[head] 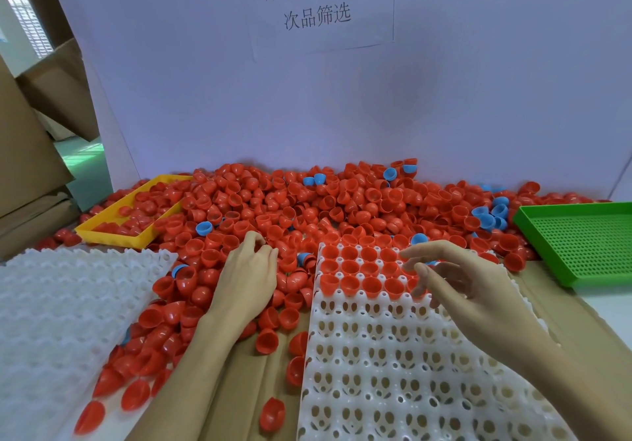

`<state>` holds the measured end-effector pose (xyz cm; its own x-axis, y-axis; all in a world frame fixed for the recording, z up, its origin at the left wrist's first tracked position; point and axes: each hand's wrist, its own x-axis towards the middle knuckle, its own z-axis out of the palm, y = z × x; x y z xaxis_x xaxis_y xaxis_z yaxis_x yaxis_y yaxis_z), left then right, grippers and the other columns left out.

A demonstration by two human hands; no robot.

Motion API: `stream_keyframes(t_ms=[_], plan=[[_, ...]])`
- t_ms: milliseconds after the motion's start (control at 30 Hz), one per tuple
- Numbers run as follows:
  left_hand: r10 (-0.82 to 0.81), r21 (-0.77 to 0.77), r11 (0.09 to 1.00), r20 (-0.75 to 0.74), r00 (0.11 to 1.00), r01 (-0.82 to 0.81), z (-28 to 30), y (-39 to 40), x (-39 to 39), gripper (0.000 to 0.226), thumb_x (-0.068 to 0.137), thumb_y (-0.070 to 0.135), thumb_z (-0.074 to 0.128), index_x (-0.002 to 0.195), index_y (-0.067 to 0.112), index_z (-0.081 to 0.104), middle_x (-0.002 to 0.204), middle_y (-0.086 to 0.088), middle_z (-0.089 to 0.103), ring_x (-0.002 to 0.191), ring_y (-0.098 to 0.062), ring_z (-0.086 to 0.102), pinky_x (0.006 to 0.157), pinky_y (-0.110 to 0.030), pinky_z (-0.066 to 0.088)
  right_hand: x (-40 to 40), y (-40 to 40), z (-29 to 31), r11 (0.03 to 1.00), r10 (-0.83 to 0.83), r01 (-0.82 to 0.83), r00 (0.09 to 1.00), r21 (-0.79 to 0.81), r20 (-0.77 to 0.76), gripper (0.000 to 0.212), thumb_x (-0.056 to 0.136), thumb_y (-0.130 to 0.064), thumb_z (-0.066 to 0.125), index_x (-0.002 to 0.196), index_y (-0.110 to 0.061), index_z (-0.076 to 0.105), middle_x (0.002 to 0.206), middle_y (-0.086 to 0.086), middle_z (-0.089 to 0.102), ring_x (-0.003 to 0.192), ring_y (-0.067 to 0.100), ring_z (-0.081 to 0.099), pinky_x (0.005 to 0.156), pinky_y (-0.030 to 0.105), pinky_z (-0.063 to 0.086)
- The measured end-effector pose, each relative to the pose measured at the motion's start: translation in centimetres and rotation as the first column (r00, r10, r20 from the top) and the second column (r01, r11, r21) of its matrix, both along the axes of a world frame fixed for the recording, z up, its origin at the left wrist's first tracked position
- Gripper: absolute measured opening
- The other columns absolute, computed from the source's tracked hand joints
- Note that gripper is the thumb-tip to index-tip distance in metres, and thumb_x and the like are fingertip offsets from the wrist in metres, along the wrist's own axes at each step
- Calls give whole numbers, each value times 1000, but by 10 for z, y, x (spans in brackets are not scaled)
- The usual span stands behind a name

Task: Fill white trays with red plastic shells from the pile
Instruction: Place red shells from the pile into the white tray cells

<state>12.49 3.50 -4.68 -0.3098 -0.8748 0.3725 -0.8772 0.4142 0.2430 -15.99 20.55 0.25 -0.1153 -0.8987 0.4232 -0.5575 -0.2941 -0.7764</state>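
Reaching into the heap of red plastic half-shells (307, 208) at centre frame, the left hand (246, 280) curls its fingers among them, holding what I cannot tell, while the right hand (455, 286) hovers loose-fingered and empty over the white moulded cell tray (393, 365) at lower right, 3 far rows filled, the rest bare.

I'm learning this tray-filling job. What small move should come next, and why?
Probably the left hand, fingers curled in the pile of red plastic shells, lifts a shell to the white moulded tray. Only its far rows are filled, and the right hand hovers open and empty over that tray.
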Motion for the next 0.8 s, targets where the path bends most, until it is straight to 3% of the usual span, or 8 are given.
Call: stream_keyframes(t_ms=[133,267,367,433,500,567,667,800], plan=[[31,20,999,87,996,-33,-2,-4,3,40,113,28,34,129,16,69,147,0,53,129,-22,52,113,-40,32,1,0,0,1000,-2,2,1000,3,-2,22,100,-17,64,114,-32,73,104,-13,75,83,16,76,66,25,59],[26,24,999,175,984,-31,-1,-6,8,42,113,30,26,134,27,61,140,13,57,127,-14,49,108,-35,28,2,0,-1,1000,-2,2,1000,3,-10,22,100,-16,64,112,-33,73,102,-14,75,83,15,76,65,24,59],[3,-23,1000,119,993,0,-2,-4,6,40,113,28,30,130,27,66,137,14,61,129,-14,48,111,-39,22,2,0,-2,1000,1,-1,1000,13,-13,22,100,-18,63,112,-34,73,102,-15,75,83,15,76,65,23,58],[-10,-102,995,28,1000,13,0,0,3,35,112,27,40,128,25,71,135,15,64,132,-16,47,115,-46,16,1,0,-1,1000,-2,2,1000,13,-14,22,100,-18,63,112,-34,73,103,-15,75,83,15,76,65,22,58],[-77,-261,964,-77,994,54,8,7,0,24,107,22,57,120,22,77,126,14,70,128,-22,52,113,-51,21,1,0,-1,1000,-2,2,1000,10,-16,22,101,-18,63,112,-34,73,103,-15,75,83,14,76,65,23,58],[-209,-428,894,-135,968,133,18,13,-4,17,101,20,67,113,22,79,119,14,73,120,-21,59,110,-47,27,1,0,-1,1000,0,0,1000,10,-19,22,101,-19,63,112,-34,73,104,-15,75,83,15,76,65,25,59],[-446,-468,835,-269,854,288,30,31,-18,13,95,28,73,106,26,81,112,19,73,113,-10,64,106,-37,33,1,-1,-2,999,16,-16,1000,29,-7,21,100,-23,63,116,-34,71,105,-13,75,85,16,76,69,34,61],[-515,-193,820,-659,549,539,37,69,-46,13,89,25,84,100,28,78,105,11,76,109,-19,71,101,-39,50,5,0,0,990,117,-122,991,77,61,36,95,-33,67,130,-39,62,111,-10,73,92,19,76,71,35,63]])
